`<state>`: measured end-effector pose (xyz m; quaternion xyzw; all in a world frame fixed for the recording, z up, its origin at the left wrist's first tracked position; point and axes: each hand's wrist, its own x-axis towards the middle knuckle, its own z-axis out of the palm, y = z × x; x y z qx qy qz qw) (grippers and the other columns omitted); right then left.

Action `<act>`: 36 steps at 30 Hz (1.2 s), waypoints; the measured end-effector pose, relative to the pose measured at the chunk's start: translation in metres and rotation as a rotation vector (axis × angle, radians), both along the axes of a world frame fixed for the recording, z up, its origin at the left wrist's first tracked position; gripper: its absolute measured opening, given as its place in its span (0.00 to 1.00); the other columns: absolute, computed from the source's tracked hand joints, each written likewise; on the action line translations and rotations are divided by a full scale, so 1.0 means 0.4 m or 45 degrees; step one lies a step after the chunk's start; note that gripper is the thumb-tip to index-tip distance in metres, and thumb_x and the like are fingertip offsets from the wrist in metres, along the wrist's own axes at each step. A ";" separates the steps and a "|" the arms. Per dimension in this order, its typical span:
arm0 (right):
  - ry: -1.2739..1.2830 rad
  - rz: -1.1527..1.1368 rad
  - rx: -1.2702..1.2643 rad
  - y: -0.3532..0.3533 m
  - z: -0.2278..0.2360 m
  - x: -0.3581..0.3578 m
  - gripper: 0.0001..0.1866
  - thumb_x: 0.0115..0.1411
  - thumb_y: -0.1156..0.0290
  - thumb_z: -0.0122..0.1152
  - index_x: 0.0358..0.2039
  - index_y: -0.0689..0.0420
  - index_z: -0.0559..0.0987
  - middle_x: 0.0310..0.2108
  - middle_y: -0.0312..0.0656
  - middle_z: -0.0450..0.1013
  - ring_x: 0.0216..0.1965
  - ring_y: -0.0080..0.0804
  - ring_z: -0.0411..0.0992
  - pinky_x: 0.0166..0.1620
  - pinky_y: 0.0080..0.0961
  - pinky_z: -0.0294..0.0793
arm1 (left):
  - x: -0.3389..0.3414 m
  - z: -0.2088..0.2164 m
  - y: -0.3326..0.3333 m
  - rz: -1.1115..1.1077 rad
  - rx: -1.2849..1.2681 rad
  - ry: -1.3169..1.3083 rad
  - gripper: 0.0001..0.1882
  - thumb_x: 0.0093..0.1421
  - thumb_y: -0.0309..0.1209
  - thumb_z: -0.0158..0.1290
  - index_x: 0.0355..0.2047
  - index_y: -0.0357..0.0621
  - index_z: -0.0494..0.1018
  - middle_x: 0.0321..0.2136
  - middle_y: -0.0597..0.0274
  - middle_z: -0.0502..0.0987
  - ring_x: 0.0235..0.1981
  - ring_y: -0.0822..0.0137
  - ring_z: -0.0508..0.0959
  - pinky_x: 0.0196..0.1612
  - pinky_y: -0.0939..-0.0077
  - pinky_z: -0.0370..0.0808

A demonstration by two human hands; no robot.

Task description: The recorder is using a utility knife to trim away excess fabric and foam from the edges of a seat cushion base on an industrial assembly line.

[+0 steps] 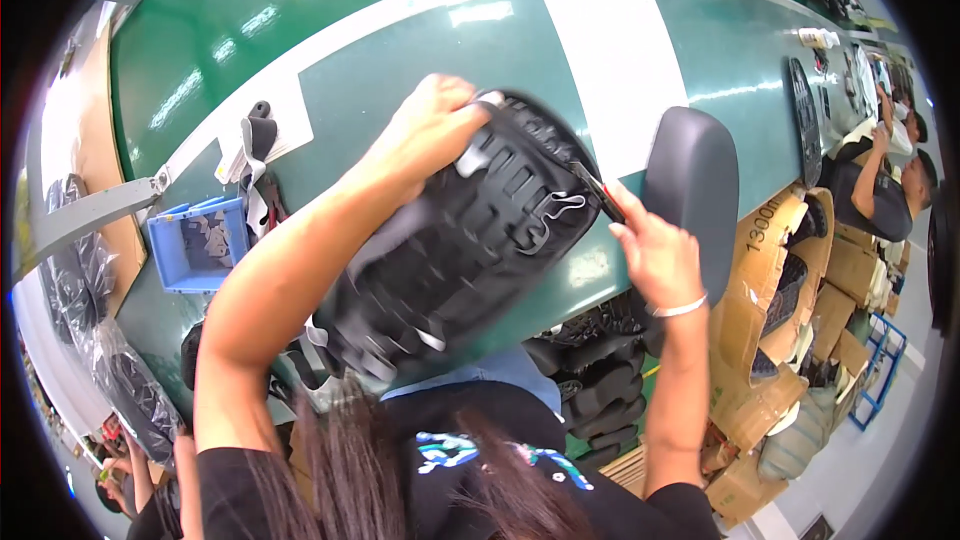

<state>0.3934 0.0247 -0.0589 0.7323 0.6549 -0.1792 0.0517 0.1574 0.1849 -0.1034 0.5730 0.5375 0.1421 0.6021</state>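
Observation:
A black padded piece (450,230), bag-like, with moulded slots and white straps, is tilted over the green table in front of me. Motion blurs much of it, so its exact kind is unclear. My left hand (440,120) is closed on its upper left edge. At the upper right edge, my right hand (655,250) grips a small hand tool (607,198) with a red and black handle. The tool's metal tip is at the black piece's rim, near a loose white cord (562,208). Whether the tip touches the rim, I cannot tell.
A smooth black pad (692,190) lies right of my right hand. On the left stand a blue bin (200,275) of small pieces and a grey strap (258,140). Cardboard boxes (755,290) and stacked black parts (605,390) are lower right. Another person (880,180) works far right.

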 end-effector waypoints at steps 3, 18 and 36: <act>0.449 0.280 0.183 0.089 -0.026 0.035 0.29 0.59 0.66 0.57 0.60 0.31 0.65 0.22 0.43 0.72 0.23 0.47 0.73 0.24 0.41 0.70 | -0.069 0.021 -0.026 -0.278 0.437 -0.028 0.15 0.64 0.35 0.46 0.39 0.37 0.76 0.45 0.58 0.71 0.50 0.64 0.66 0.53 0.72 0.64; 0.417 -0.096 0.042 0.002 -0.014 -0.100 0.31 0.58 0.73 0.57 0.62 0.48 0.62 0.34 0.51 0.76 0.26 0.53 0.73 0.26 0.41 0.71 | 0.026 0.092 0.009 -0.925 0.973 0.310 0.24 0.36 0.42 0.67 0.27 0.37 0.72 0.21 0.59 0.73 0.32 0.61 0.72 0.34 0.66 0.70; 0.690 -0.161 -0.219 -0.497 -0.007 -0.272 0.37 0.53 0.68 0.67 0.60 0.64 0.61 0.36 0.52 0.77 0.26 0.46 0.77 0.28 0.35 0.77 | -0.332 0.031 0.077 0.311 0.878 -1.870 0.09 0.58 0.32 0.54 0.36 0.40 0.74 0.36 0.59 0.72 0.46 0.59 0.70 0.48 0.59 0.67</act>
